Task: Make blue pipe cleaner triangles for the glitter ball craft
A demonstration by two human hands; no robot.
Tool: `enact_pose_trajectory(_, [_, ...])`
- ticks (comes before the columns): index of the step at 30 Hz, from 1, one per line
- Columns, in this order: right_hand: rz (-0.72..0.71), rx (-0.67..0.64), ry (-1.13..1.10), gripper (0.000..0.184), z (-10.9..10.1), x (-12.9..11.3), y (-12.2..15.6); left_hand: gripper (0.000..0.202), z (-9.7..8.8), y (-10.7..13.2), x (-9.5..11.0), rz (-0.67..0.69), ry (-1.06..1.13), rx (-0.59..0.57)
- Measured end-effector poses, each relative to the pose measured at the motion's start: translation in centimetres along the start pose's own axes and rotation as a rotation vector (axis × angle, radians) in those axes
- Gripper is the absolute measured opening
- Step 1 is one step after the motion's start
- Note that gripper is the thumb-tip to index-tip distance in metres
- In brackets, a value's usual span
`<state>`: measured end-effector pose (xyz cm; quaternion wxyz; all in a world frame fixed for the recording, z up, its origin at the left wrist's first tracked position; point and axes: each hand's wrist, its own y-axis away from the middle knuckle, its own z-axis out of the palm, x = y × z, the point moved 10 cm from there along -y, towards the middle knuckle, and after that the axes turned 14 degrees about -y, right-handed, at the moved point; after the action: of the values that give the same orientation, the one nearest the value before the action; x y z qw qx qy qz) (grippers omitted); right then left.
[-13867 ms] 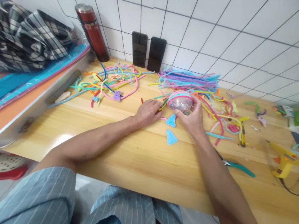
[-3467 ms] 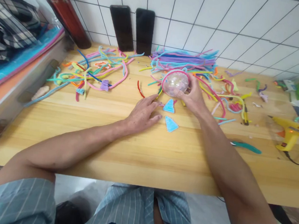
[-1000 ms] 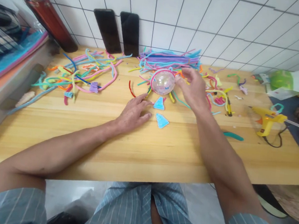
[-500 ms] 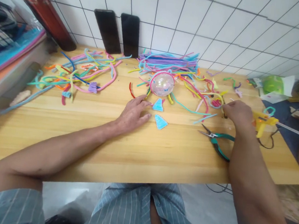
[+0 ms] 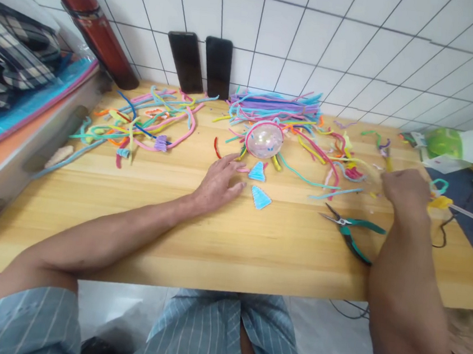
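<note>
My left hand [image 5: 219, 183] rests flat on the wooden table [image 5: 212, 242], fingers loosely apart, holding nothing. Its fingertips lie beside two small blue triangles of pipe cleaner [image 5: 257, 172] [image 5: 261, 197]. Just beyond them stands a clear glitter ball [image 5: 264, 140] ringed with pink pipe cleaner. My right hand [image 5: 406, 189] is far to the right, lying over a yellow glue gun [image 5: 439, 202]. Only the gun's rear end shows, and the hand's fingers are hidden.
Teal-handled pliers [image 5: 353, 231] lie open near my right forearm. Loose coloured pipe cleaners [image 5: 141, 122] and a bundle [image 5: 275, 105] cover the back of the table. A red flask [image 5: 95, 30] and two phones [image 5: 185, 62] lean on the tiled wall. A case [image 5: 35, 122] borders the left.
My right hand let go of the ball and moved right, past the pliers, onto the glue gun. The ball stays on the table. My left hand has kept still.
</note>
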<state>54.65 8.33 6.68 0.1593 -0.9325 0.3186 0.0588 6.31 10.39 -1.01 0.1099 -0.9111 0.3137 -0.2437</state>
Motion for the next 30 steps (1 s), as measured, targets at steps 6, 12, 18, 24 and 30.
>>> enact_pose_trajectory(6, [0.167,0.239,-0.326,0.051,-6.5,-1.1,3.1,0.058,-2.5,-1.0,1.5,0.038,0.064,0.111])
enact_pose_trajectory(12, [-0.202,0.159,-0.120,0.032,-6.2,-9.2,5.4,0.092,-3.1,-7.5,1.9,0.117,-0.020,0.138])
enact_pose_trajectory(18, [-0.694,0.244,-0.326,0.024,-5.2,-15.7,10.4,0.107,0.7,-12.8,1.1,0.259,0.009,0.080])
enact_pose_trajectory(24, [-0.762,-0.136,-0.674,0.047,-0.3,-20.3,13.2,0.092,0.5,-12.4,0.5,0.232,0.102,0.131])
enact_pose_trajectory(30, [-0.779,-0.146,-0.655,0.047,2.9,-21.6,14.5,0.103,0.9,-11.9,0.2,0.200,0.161,0.164])
